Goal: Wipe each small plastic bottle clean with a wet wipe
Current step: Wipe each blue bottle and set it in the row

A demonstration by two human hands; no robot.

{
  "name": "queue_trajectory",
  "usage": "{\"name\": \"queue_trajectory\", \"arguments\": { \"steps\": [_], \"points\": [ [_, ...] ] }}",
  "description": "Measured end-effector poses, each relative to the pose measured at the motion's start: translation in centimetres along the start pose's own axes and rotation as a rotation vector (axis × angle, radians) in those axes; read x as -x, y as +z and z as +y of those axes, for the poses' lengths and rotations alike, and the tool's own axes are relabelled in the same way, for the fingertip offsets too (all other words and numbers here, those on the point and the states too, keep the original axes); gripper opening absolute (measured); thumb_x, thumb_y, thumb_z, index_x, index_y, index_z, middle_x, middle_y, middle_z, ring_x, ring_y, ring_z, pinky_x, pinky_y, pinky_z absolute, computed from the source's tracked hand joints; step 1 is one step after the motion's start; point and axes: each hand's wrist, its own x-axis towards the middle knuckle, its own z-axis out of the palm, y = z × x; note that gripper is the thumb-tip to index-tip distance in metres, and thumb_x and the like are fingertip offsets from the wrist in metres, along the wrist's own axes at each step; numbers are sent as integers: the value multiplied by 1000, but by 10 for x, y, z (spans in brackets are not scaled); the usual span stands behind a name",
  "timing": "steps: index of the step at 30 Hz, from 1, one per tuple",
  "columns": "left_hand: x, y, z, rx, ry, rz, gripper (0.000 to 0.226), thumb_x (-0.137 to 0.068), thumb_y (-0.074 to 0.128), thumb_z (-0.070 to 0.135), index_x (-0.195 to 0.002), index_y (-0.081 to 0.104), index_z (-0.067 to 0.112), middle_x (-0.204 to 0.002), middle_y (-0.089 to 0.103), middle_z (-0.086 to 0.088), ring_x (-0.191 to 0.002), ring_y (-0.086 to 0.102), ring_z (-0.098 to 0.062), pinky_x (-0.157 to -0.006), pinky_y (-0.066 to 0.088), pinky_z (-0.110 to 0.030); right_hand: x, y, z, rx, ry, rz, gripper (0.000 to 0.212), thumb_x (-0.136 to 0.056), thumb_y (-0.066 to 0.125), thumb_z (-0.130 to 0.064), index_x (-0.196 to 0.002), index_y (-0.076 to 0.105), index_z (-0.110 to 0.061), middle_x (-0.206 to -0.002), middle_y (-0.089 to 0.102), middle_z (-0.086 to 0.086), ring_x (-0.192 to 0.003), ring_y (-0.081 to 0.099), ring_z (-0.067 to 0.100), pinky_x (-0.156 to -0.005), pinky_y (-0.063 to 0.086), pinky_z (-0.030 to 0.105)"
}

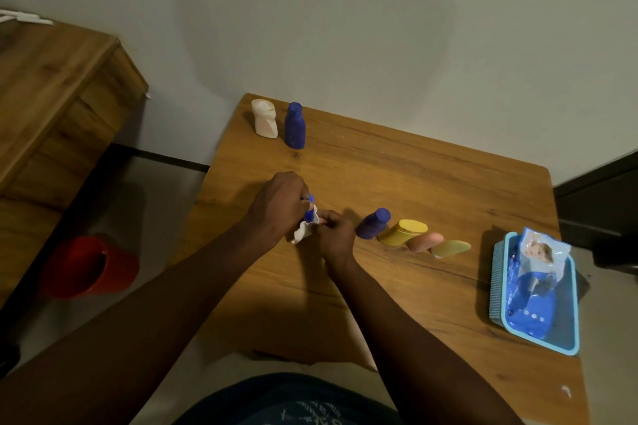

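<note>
Left hand (279,203): fingers curled round a small blue bottle (309,209), held just above the tabletop (397,166). Only the bottle's cap end and a strip of its body show past the fingers.

Right hand (336,235): fingers curled, pinching a crumpled white wet wipe (302,231) against the lower end of the same bottle. The two hands are nearly touching, with the wipe hanging between and just below them.

Just right of the right hand there is a row of four bottles close together: second blue bottle (373,223), yellow bottle (404,232), pink bottle (425,241), olive bottle (450,248).

Well beyond the left hand, near the far edge, a white bottle (265,118) and a third blue bottle (295,126) stand upright side by side.

Far right of the right hand, a turquoise tray (498,281) holds a blue wipes pack (531,297).
</note>
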Motion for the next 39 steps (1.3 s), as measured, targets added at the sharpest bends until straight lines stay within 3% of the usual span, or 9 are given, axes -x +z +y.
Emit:
{"name": "queue_trajectory", "arguments": {
  "steps": [6, 12, 16, 19, 23, 27, 31, 35, 39],
  "points": [
    [1, 4, -5, 19, 2, 47, 17, -92, 67, 18, -89, 78, 6, -98, 68, -10, -80, 56, -16, -65, 35, -26, 16, -1, -18, -228, -91, -44, 34, -84, 58, 1, -109, 79, -8, -101, 79, 11, -92, 72, 24, -84, 59, 44],
    [-1, 1, -1, -4, -4, 9, 19, -94, 66, 22, -98, 78, 8, -104, 67, -8, -90, 63, -20, -78, 53, -32, 16, 8, -23, -119, -32, -65, 48, -84, 46, 8, -115, 78, -12, -90, 76, 18, -71, 64, 21, -64, 52, 40],
    [-2, 2, -2, 21, -15, 32, 17, -91, 67, 18, -83, 78, 8, -94, 69, -8, -74, 54, -14, -64, 37, -27, 27, 9, -24, -140, -97, -15, 53, -83, 49, 4, -99, 79, -36, -95, 79, -3, -93, 71, 18, -87, 57, 47],
    [-1, 1, -4, 38, -7, 30, 16, -90, 70, 19, -82, 80, 9, -89, 68, -7, -77, 59, -19, -64, 36, -27, 31, 11, -26, -139, -150, 8, 54, -78, 50, -6, -113, 78, -35, -114, 76, -4, -114, 67, 22, -101, 53, 53],
    [-3, 1, -2, 20, -25, 19, 17, -94, 66, 18, -85, 77, 8, -88, 65, -6, -76, 58, -17, -58, 31, -23, 24, 10, -40, -99, -236, -25, 51, -79, 53, -4, -115, 78, -29, -114, 75, -7, -115, 66, 20, -97, 53, 56],
    [-6, 3, -1, 8, -53, 1, 17, -93, 68, 22, -97, 78, 9, -96, 69, -8, -77, 55, -14, -64, 36, -25, 15, 10, -45, -59, -204, -104, 42, -87, 53, -4, -103, 79, -33, -100, 77, 7, -91, 68, 20, -84, 56, 51],
    [-6, 3, -3, 36, -55, -14, 13, -91, 70, 21, -89, 79, 11, -91, 70, -7, -76, 60, -15, -63, 38, -27, 28, 12, -39, 8, -202, -125, 42, -96, 50, -10, -133, 66, -23, -128, 70, -5, -120, 64, 12, -106, 50, 50],
    [-4, 6, -7, 55, -22, 29, 22, -90, 68, 15, -68, 71, 12, -80, 64, -1, -75, 63, -19, -60, 39, -29, 59, 8, -33, 74, -221, -158, 76, -81, 42, -6, -156, 40, -16, -156, 48, 0, -139, 47, 15, -120, 37, 47],
    [-5, 6, -5, 23, -40, 17, 14, -90, 70, 19, -81, 76, 11, -87, 67, -5, -76, 62, -18, -61, 37, -26, 48, 11, -42, 101, -210, -195, 68, -93, 43, -1, -159, 33, -14, -161, 41, 4, -147, 39, 15, -123, 32, 39]
  ]
}}
